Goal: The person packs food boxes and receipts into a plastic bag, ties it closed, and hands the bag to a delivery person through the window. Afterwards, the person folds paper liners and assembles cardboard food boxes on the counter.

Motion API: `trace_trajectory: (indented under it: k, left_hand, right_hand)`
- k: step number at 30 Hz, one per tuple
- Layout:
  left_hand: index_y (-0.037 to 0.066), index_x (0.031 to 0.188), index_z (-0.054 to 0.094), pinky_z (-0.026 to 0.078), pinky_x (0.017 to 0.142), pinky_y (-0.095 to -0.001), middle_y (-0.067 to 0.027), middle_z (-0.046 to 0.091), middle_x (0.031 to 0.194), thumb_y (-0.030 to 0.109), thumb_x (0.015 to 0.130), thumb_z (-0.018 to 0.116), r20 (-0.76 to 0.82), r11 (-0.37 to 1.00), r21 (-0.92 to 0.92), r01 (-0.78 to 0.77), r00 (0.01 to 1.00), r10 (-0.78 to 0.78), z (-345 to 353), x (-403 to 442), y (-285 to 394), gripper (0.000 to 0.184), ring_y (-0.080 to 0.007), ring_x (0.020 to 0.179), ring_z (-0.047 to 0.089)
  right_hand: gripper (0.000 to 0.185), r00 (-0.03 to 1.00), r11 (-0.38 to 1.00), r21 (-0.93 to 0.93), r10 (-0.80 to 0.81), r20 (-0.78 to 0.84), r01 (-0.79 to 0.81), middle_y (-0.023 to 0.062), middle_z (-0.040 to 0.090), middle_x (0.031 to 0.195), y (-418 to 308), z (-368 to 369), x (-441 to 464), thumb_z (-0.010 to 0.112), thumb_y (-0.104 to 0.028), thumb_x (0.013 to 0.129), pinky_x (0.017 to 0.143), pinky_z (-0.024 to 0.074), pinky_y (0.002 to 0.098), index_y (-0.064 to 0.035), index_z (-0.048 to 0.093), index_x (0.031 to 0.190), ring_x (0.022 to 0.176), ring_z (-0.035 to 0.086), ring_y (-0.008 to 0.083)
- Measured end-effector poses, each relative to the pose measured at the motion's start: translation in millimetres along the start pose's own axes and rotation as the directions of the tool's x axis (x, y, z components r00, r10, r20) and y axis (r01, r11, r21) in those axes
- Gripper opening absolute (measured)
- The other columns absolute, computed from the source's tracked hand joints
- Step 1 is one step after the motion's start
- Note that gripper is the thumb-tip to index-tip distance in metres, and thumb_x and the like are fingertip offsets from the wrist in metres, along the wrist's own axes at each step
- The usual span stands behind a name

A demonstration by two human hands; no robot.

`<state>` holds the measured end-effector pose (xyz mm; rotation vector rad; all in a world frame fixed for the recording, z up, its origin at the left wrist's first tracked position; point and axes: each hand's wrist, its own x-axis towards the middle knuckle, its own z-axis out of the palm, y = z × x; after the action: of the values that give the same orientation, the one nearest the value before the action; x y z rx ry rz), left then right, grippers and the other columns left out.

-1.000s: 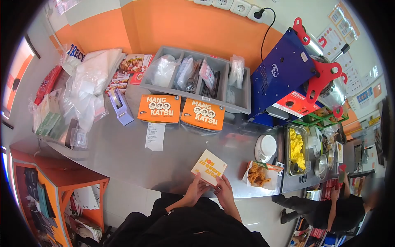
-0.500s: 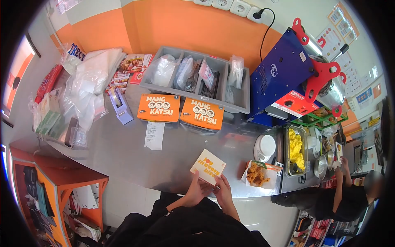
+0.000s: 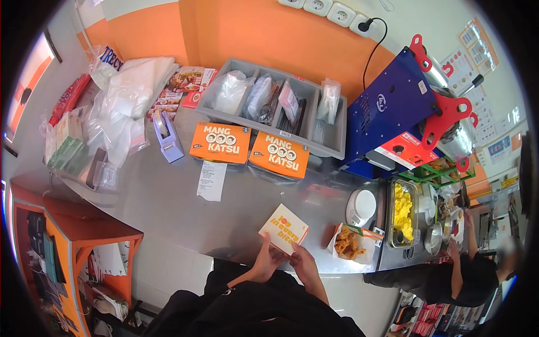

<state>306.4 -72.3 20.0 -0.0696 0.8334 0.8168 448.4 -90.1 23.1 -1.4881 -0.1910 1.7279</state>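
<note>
A small cream cardboard food box (image 3: 283, 229) with yellow and orange lettering is held at the front edge of the steel table. My left hand (image 3: 266, 263) grips its lower left side, thumb along the edge. On its lower right corner, my right hand (image 3: 305, 264) is closed with the thumb against the side. The fingers under the box are partly hidden. To the right lies an open paper box of fried chicken (image 3: 349, 245). Beyond the held box stand two orange boxes, one on the left (image 3: 220, 144) and one on the right (image 3: 278, 156), with a receipt (image 3: 211, 181) below the left one.
A grey divided bin (image 3: 337, 145) holds packaged cutlery. Nearby are a lilac tape dispenser (image 3: 167, 140), plastic bags (image 3: 126, 95), a white scale (image 3: 361, 206), a tray of yellow food (image 3: 403, 210) and a blue machine (image 3: 382, 106). Another person (image 3: 449, 278) works at the right.
My view has shifted slightly. Both hands still hold the cream box, with the right fingers slightly nearer its corner. The other person's arms have moved.
</note>
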Motion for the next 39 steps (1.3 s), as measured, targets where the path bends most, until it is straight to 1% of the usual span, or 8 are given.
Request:
trace_trajectory:
  k: [9,13,15,18,22,25,36,39]
  left_hand:
    - [0.003,0.124,0.044,0.041,0.099,-0.0416,-0.0152,0.053,0.116,0.055,0.097,0.026,-0.066,0.987,0.143,-0.074,0.994,0.084,0,1,-7,0.062,-0.0251,0.109,0.054]
    - [0.003,0.119,0.036,0.047,0.094,-0.0429,-0.0186,0.051,0.116,0.047,0.098,0.036,-0.042,0.954,0.238,-0.18,0.98,0.196,-10,9,-7,0.049,-0.0267,0.106,0.057]
    - [0.004,0.115,0.031,0.051,0.09,-0.0429,-0.0203,0.05,0.115,0.041,0.097,0.043,-0.144,0.908,0.343,-0.24,0.942,0.303,-8,11,-4,0.043,-0.0271,0.104,0.059]
    - [0.004,0.109,0.026,0.057,0.08,-0.0404,-0.0182,0.046,0.111,0.033,0.092,0.058,-0.137,0.933,0.253,-0.254,0.946,0.294,-9,11,-1,0.046,-0.029,0.099,0.061]
    - [0.004,0.11,0.026,0.055,0.084,-0.0416,-0.019,0.046,0.114,0.036,0.094,0.053,-0.089,0.95,0.202,-0.239,0.961,0.261,-13,17,-8,0.045,-0.0285,0.099,0.061]
    - [0.005,0.112,0.025,0.051,0.09,-0.0435,-0.0194,0.045,0.116,0.037,0.096,0.047,-0.115,0.94,0.246,-0.236,0.956,0.27,-11,18,-8,0.041,-0.0296,0.104,0.059]
    - [0.007,0.116,0.018,0.047,0.096,-0.0473,-0.0194,0.037,0.124,0.039,0.098,0.041,-0.223,0.959,0.095,-0.268,0.933,0.283,-1,18,-22,0.043,-0.0318,0.111,0.054]
    - [0.008,0.118,0.016,0.047,0.096,-0.0485,-0.0205,0.035,0.126,0.04,0.098,0.04,-0.163,0.962,0.122,-0.245,0.951,0.263,0,17,-16,0.044,-0.0329,0.113,0.052]
  right_hand:
    - [0.036,0.999,0.981,-0.187,-0.048,0.017,0.05,0.0067,0.063,0.094,-4,-4,0,0.061,-0.031,0.089,0.072,0.0414,0.0249,-0.0004,0.059,0.107,0.084,0.059,0.0139]
    - [0.037,0.993,0.992,-0.055,-0.106,0.059,0.11,0.0049,0.064,0.095,6,-13,13,0.066,-0.028,0.087,0.074,0.0432,0.0254,0.0002,0.06,0.11,0.08,0.058,0.0117]
    - [0.037,0.99,0.984,-0.117,-0.13,0.053,0.135,0.0054,0.064,0.097,7,-16,13,0.066,-0.027,0.086,0.074,0.0433,0.025,0.0004,0.059,0.11,0.081,0.058,0.0113]
    - [0.038,0.986,0.969,-0.18,-0.165,0.037,0.169,0.0062,0.064,0.098,8,-16,11,0.066,-0.028,0.087,0.075,0.0438,0.0241,0.0011,0.058,0.11,0.085,0.058,0.0112]
    - [0.04,0.966,0.93,-0.29,-0.252,-0.058,0.225,0.0079,0.063,0.098,6,3,8,0.065,-0.026,0.088,0.077,0.0448,0.0246,0.0035,0.055,0.112,0.085,0.059,0.0128]
    - [0.04,0.94,0.881,-0.341,-0.341,0.023,0.328,0.0066,0.064,0.095,3,7,4,0.07,-0.022,0.084,0.074,0.0451,0.0242,0.0029,0.056,0.112,0.084,0.059,0.0122]
    - [0.047,0.959,0.888,-0.367,-0.279,0.047,0.276,0.0057,0.067,0.091,-6,2,0,0.073,-0.022,0.081,0.065,0.041,0.0217,0.0003,0.055,0.118,0.079,0.061,0.0103]
    - [0.048,0.966,0.902,-0.348,-0.256,0.041,0.254,0.0064,0.068,0.092,-8,-1,4,0.073,-0.021,0.081,0.065,0.0409,0.0223,-0.0001,0.054,0.119,0.078,0.062,0.0108]
